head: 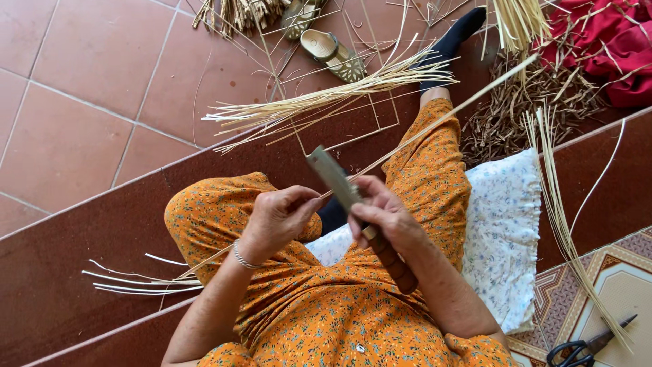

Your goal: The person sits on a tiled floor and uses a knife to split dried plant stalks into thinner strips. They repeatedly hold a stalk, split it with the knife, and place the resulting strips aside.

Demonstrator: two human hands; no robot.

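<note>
Right hand (384,217) gripped a knife (353,204) by its brown handle, blade up over the lap | left hand (278,217) pinched a thin pale strip (441,119) at the blade | strip looked light, springy, splinter-prone; best held close beside the blade | scissors (587,346) lay on the floor.

Orange all over the clothing (319,319), sprinkled with tiny flowers in red and white. Pale straw yellow on the long strip (435,126) and on the bundle of strips (319,102) across the floor. The knife (353,204) shows a dull grey blade and a brown wooden handle. White cushion (499,231) with a small blue floral print. Terracotta floor tiles (75,75), a darker reddish-brown step (61,278). Black sock (451,41), red cloth (611,41), beige sandal (333,54), black-handled scissors (577,350), a silver bracelet (243,258).
</note>
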